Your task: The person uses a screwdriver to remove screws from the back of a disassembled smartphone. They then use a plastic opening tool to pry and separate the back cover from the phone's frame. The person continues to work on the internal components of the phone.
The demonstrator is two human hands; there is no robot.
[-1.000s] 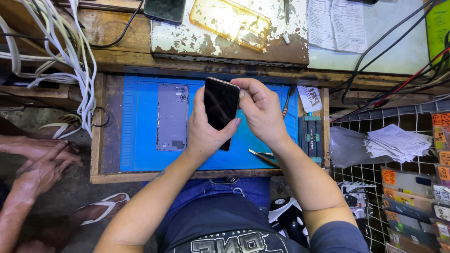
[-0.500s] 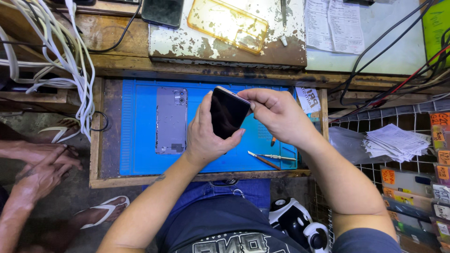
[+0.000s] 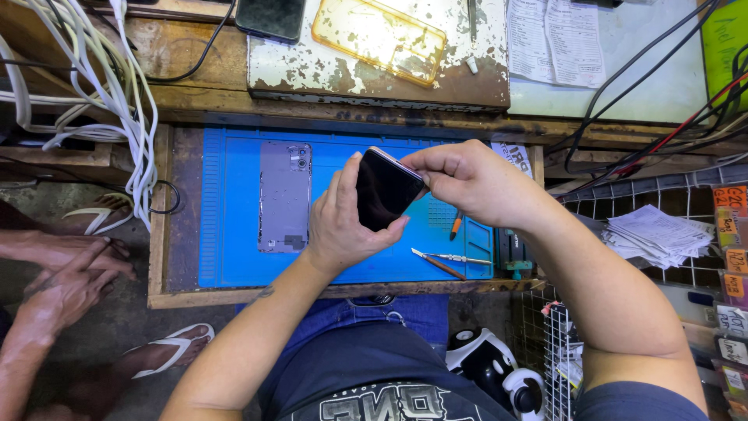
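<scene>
The table (image 3: 179, 234) was a worn wooden tray-like surface, and a blue work mat (image 3: 234, 203) covered most of it. Beyond its far edge stood a rusted, paint-flaked metal plate (image 3: 312, 74) carrying a yellow translucent case (image 3: 378, 39) and a dark phone (image 3: 271, 17). A bundle of white cables (image 3: 101, 86) hung at the far left. A stack of paper slips (image 3: 658, 234) lay on a wire rack at the right.

On the left part of the mat a grey-purple phone back cover (image 3: 284, 196) lay flat, camera opening toward the far side.

The left hand (image 3: 339, 226) held a black smartphone (image 3: 386, 189) above the middle of the mat, tilted, its dark screen facing up; the fingers were closed around its left and near edges. The right hand (image 3: 475, 183) gripped the phone's far right corner, fingers pinched shut on the edge.

Tweezers (image 3: 460, 257) and a thin pry tool (image 3: 436, 265) lay on the mat near the right, just below the phone, with a small orange-tipped tool (image 3: 456, 228) beside them.

At the far left, another person's hands (image 3: 66, 273) rested clasped, apart from the table.
</scene>
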